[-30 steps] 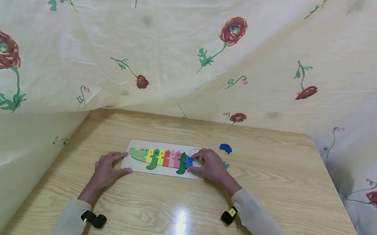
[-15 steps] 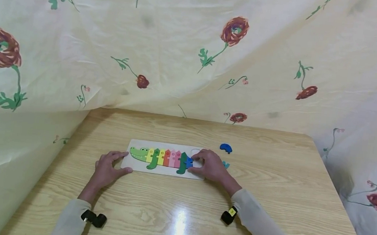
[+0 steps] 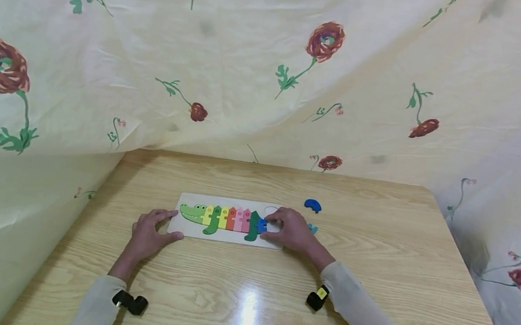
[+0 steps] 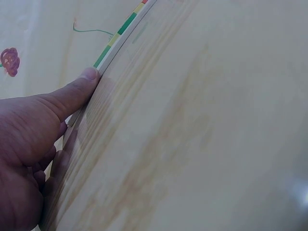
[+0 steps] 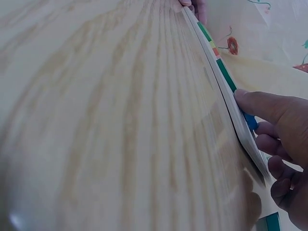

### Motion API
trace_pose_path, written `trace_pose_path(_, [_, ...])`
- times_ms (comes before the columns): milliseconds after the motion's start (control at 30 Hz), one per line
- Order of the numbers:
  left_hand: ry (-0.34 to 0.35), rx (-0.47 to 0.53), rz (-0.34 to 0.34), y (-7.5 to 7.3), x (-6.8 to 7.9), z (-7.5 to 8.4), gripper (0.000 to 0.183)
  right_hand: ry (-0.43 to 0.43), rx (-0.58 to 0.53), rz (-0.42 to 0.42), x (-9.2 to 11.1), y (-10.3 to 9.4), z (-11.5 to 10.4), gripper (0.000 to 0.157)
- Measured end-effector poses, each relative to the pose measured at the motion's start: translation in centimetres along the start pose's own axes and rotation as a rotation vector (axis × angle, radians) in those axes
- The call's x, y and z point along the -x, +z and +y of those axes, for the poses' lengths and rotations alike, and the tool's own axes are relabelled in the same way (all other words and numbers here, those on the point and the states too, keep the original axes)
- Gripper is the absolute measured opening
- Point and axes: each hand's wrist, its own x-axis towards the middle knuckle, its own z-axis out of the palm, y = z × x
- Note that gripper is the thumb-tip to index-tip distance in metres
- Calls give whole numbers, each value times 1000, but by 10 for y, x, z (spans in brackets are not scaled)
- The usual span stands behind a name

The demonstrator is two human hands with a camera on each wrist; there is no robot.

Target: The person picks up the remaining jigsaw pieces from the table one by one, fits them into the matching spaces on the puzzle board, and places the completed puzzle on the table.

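A pale crocodile puzzle board (image 3: 223,201) lies on the table with its row of coloured pieces, from the green head (image 3: 192,212) to the dark green hind leg (image 3: 252,227). My left hand (image 3: 147,232) grips the board's left end, thumb at the front corner and index finger at the side edge. With thumb and fingers, my right hand (image 3: 293,230) pinches a blue puzzle piece (image 3: 261,225) right beside the dark green leg. The right wrist view shows that blue piece (image 5: 250,121) partly hidden under the fingers, at the level of the board's top.
Behind the right hand lie a loose dark blue puzzle piece (image 3: 312,205) and a light blue one (image 3: 313,228), partly covered by the hand. The wooden table (image 3: 378,222) ends at the back against a flowered cloth (image 3: 231,75).
The blue piece has shifted very slightly beside the dark green leg under the right fingers. The left hand keeps its place on the board.
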Motion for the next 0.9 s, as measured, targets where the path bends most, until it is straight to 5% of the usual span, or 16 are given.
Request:
trace_pose_path(367, [-5, -1, 0, 0, 1, 2, 77, -40, -17, 14, 10, -16, -1, 47])
trace_pose_path(900, [-16, -12, 6, 2, 2, 4, 77, -199, -52, 126, 45, -85, 16, 42])
